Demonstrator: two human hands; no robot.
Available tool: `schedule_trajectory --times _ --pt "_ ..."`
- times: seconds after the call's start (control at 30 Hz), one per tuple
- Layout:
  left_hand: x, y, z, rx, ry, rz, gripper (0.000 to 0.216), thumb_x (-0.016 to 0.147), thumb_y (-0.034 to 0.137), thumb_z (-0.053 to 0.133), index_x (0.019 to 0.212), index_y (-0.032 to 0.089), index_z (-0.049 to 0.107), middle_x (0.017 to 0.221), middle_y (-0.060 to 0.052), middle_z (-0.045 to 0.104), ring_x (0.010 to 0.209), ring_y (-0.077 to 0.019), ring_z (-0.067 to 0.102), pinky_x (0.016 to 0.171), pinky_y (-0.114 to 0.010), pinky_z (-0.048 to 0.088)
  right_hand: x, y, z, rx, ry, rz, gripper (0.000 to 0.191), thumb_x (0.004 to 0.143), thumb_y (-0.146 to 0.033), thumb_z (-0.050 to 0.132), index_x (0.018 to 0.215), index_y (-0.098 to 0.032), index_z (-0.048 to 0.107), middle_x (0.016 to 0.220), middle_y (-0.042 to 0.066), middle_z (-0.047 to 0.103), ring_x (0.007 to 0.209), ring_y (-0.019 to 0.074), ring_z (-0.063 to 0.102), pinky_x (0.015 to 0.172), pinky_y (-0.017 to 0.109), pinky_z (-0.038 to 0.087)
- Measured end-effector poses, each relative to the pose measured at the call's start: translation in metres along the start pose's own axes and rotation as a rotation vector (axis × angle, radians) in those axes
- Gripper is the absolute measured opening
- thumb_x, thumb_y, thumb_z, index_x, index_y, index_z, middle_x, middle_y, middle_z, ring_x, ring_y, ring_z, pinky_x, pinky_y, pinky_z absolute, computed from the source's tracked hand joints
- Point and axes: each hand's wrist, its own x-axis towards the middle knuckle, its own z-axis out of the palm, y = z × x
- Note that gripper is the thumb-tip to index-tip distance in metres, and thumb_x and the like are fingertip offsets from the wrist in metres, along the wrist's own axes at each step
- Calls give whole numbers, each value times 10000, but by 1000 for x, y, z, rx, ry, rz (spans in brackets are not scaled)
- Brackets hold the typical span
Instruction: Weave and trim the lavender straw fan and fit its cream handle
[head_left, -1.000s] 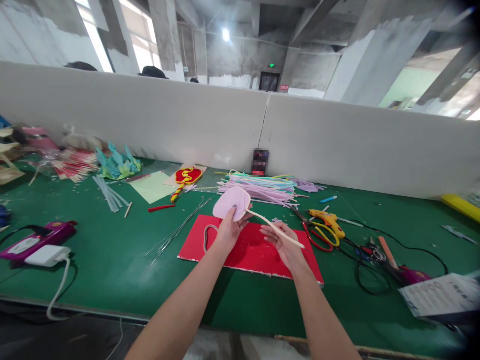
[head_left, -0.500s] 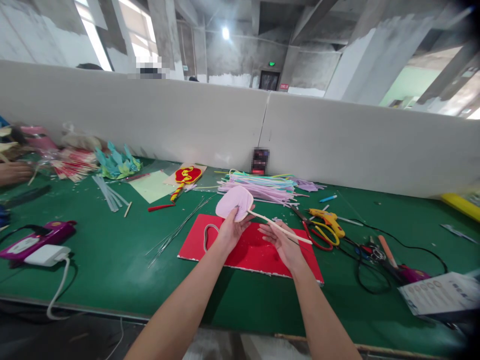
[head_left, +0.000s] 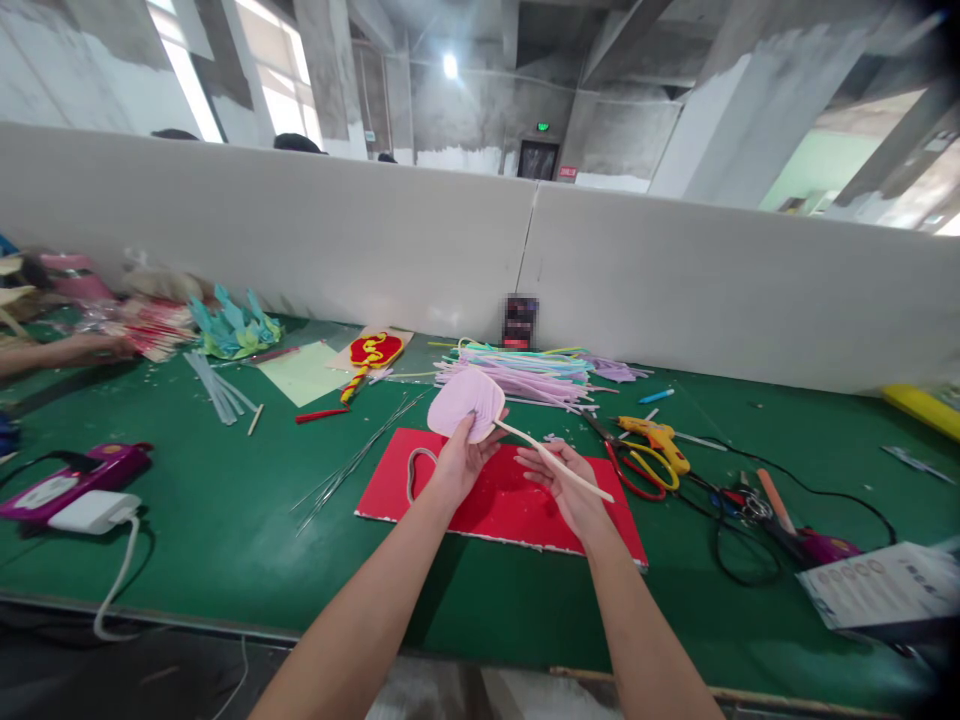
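My left hand [head_left: 459, 463] pinches the lower edge of a small pale pink fan face [head_left: 465, 401], holding it up over a red sheet [head_left: 495, 500] on the green table. A thin cream stick handle [head_left: 555, 462] runs from the fan down to the right. It lies across the fingers of my right hand [head_left: 571, 485], which is palm up with the fingers curled loosely around it. A grey loop of cord [head_left: 417, 468] rests on the red sheet just left of my left hand.
Pastel strips [head_left: 525, 372] are piled behind the fan. Red scissors [head_left: 631, 470], a yellow glue gun [head_left: 660, 440] and black cables lie right. Thin wires [head_left: 360, 455], a red-and-yellow fan [head_left: 373, 355], a purple device [head_left: 75, 480] and white charger lie left. Another person's arm [head_left: 60, 352] reaches in far left.
The fan tilted slightly and the stick's free end swung up, then back down a little. The other person's arm at far left reached further over the table.
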Motion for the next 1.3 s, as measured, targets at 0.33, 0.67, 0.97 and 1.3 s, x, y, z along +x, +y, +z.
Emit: schedule_trajectory --times 0.33,0.67,0.97,1.3 --pt "2 2 0 29 18 64 316 825 305 475 1081 174 606 1118 -81 642 841 -171 645 667 -244 466 0 1 1 -7 5 4 200 694 -342 687 770 -210 557 822 65 733 812 235 686 667 325 545" --pt "0 1 3 17 8 31 324 842 311 466 1118 181 577 1095 -84 653 841 -175 647 690 -253 458 -3 -6 1 20 44 -12 170 687 -332 693 774 -224 595 807 35 732 808 213 686 647 275 538" --pt "0 1 1 -6 20 25 303 841 323 457 1071 200 610 1148 -65 626 869 -178 640 688 -250 462 -2 -5 1 23 31 9 183 672 -328 705 747 -220 578 795 39 735 787 219 691 639 284 536" --pt "-1 0 5 -4 2 28 332 836 307 472 1125 187 582 1099 -76 652 815 -172 649 670 -254 469 -3 -3 -1 34 -10 -1 166 701 -328 684 771 -228 571 829 40 735 824 212 685 654 274 532"
